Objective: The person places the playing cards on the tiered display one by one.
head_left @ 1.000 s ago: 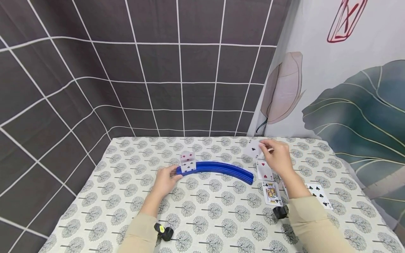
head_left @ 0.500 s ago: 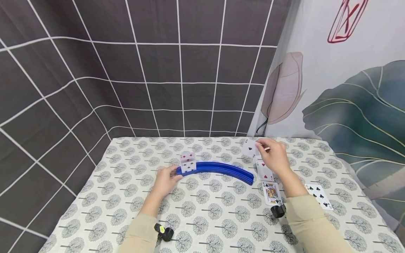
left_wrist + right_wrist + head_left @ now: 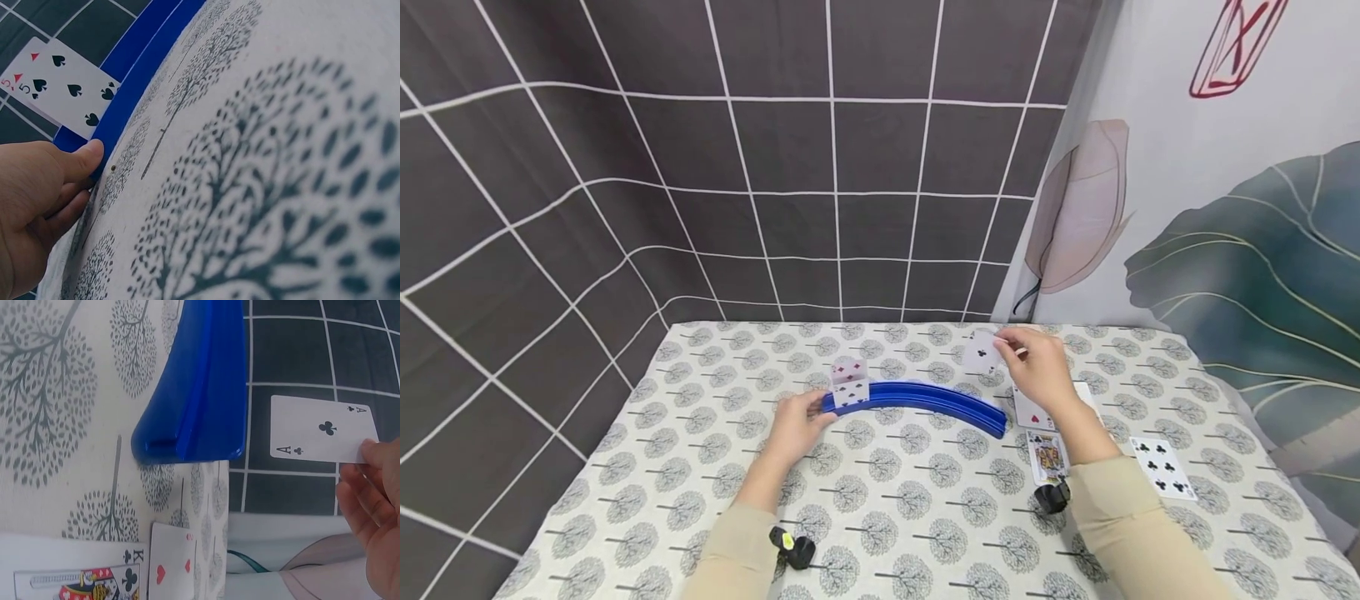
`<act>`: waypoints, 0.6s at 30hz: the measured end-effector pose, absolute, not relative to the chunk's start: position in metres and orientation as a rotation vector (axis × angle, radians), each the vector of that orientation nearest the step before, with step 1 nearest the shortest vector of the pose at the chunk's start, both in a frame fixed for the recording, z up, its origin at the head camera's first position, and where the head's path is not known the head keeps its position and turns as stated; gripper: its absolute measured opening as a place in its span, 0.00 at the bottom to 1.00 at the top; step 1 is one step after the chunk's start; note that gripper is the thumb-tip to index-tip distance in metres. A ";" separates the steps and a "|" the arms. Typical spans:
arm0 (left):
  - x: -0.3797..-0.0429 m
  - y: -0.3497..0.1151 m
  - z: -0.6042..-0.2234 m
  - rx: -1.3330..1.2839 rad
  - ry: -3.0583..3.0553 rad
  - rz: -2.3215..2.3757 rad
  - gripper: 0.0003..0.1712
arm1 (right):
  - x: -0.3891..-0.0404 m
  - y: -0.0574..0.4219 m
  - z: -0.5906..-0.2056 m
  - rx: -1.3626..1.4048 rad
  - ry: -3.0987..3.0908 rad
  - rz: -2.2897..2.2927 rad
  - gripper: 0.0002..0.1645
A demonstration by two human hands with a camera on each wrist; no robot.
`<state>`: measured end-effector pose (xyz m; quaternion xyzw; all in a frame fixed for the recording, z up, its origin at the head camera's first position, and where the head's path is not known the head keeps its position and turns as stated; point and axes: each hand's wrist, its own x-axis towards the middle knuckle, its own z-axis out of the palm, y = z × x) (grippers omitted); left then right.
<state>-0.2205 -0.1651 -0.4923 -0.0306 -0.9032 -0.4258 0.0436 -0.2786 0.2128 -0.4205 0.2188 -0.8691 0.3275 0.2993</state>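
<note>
My left hand (image 3: pixel 793 429) grips the left end of a curved blue card holder (image 3: pixel 936 400), thumb on its front side. Two playing cards stand in two rows at that end: a five of spades (image 3: pixel 74 90) in front and a red five (image 3: pixel 25 62) behind it. Beyond the holder's right end, my right hand (image 3: pixel 1037 371) pinches an ace of clubs (image 3: pixel 322 428) by a corner between thumb and fingers. That card is held up in the air, its face showing.
On the tree-print tablecloth (image 3: pixel 880 533) to the right lie a two of hearts (image 3: pixel 169 562), a king of clubs (image 3: pixel 1045 458) and a six of clubs (image 3: pixel 1161 468). Another card (image 3: pixel 1086 394) is partly hidden by my right forearm. A dark gridded curtain (image 3: pixel 782 142) hangs behind the table.
My right hand has moved left with the ace of clubs, toward the holder. The left hand keeps its grip on the holder's end.
</note>
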 end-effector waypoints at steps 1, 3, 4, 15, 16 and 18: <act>-0.220 -0.165 -0.492 -0.090 -2.761 -1.307 0.27 | -0.279 0.212 -0.421 0.586 -2.310 0.870 0.08; -0.221 -0.165 -0.492 -0.089 -2.755 -1.315 0.27 | -0.279 0.210 -0.420 0.598 -2.313 0.871 0.08; -0.221 -0.165 -0.492 -0.089 -2.752 -1.321 0.27 | -0.279 0.209 -0.420 0.600 -2.313 0.873 0.08; -0.221 -0.165 -0.492 -0.107 -2.751 -1.334 0.27 | -0.278 0.195 -0.418 0.653 -2.316 0.902 0.08; -0.221 -0.165 -0.492 -0.107 -2.752 -1.337 0.27 | -0.278 0.194 -0.419 0.658 -2.319 0.912 0.08; -0.220 -0.165 -0.492 -0.107 -2.754 -1.340 0.27 | -0.278 0.192 -0.419 0.664 -2.325 0.925 0.09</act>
